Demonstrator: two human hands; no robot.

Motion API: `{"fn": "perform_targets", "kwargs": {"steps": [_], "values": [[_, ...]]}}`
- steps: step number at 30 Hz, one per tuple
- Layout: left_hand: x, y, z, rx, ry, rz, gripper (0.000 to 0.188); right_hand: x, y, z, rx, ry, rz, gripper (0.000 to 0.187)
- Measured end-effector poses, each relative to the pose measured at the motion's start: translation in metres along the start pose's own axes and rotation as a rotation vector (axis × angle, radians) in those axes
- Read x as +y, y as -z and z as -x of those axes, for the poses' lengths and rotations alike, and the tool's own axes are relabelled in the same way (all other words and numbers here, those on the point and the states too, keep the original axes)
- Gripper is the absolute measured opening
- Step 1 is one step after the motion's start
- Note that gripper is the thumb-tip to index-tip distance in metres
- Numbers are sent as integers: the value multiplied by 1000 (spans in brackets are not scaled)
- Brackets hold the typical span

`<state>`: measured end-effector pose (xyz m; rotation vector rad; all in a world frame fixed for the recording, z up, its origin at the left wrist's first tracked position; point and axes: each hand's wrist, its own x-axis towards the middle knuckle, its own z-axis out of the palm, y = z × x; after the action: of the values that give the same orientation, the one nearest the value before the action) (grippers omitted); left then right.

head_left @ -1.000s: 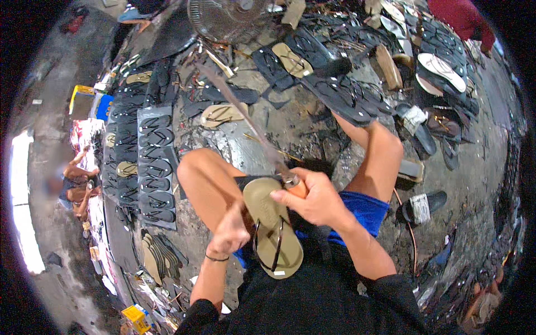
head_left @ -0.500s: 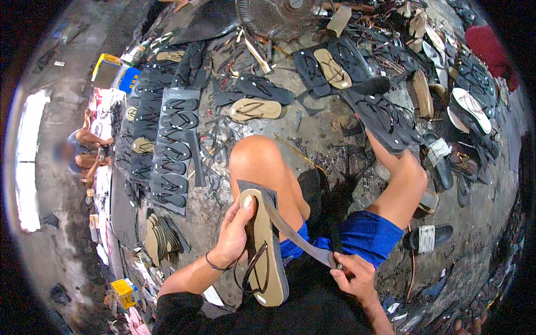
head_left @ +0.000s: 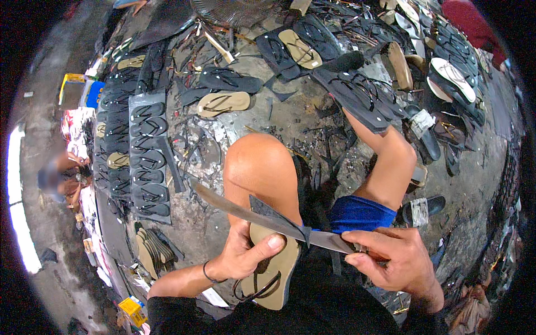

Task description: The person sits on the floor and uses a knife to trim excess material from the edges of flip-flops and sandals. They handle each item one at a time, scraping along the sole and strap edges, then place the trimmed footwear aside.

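A tan flip-flop [head_left: 283,265] with dark brown straps rests at my lap, its toe end toward my raised knee. My left hand [head_left: 245,254] is closed around its left side, thumb pressed on the tan top. In my right hand [head_left: 399,259], fingers wrapped round the handle, is a long knife [head_left: 237,210]. Its curved blade slants across the flip-flop's toe end, the tip reaching out past the knee on the left. A pointed dark flap of sole sheet [head_left: 269,208] sticks up beside the blade. The blade hides part of the toe edge.
Rows of black flip-flops [head_left: 149,162] lie on the left. A tan flip-flop [head_left: 223,104] and dark scraps lie ahead, with a fan [head_left: 234,10] beyond. More black flip-flops [head_left: 363,97] sit over my right shin. Another person [head_left: 67,173] sits at far left.
My right hand has moved up and right, and the knife has swung from along the flip-flop's right edge to across its toe end. My left thumb has shifted down the flip-flop; the view has turned.
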<state>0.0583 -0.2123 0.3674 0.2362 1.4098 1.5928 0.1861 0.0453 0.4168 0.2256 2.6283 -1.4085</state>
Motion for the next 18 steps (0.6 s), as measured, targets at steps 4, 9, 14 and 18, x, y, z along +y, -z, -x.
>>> {"fn": "perform_targets", "kwargs": {"steps": [4, 9, 14, 18], "values": [[-7, -4, 1, 41, 47, -41, 26, -11, 10, -25, -81, 9, -20, 30], [12, -19, -16, -48, 43, -180, 27, 0, 21, -56, -326, 48, -46, 28], [104, -21, -29, -44, -139, -834, 36, 21, -1, -52, -227, 96, -695, 42], [97, -42, -6, -436, -321, -368, 39, 31, -41, -30, 46, 78, -923, 46]]}}
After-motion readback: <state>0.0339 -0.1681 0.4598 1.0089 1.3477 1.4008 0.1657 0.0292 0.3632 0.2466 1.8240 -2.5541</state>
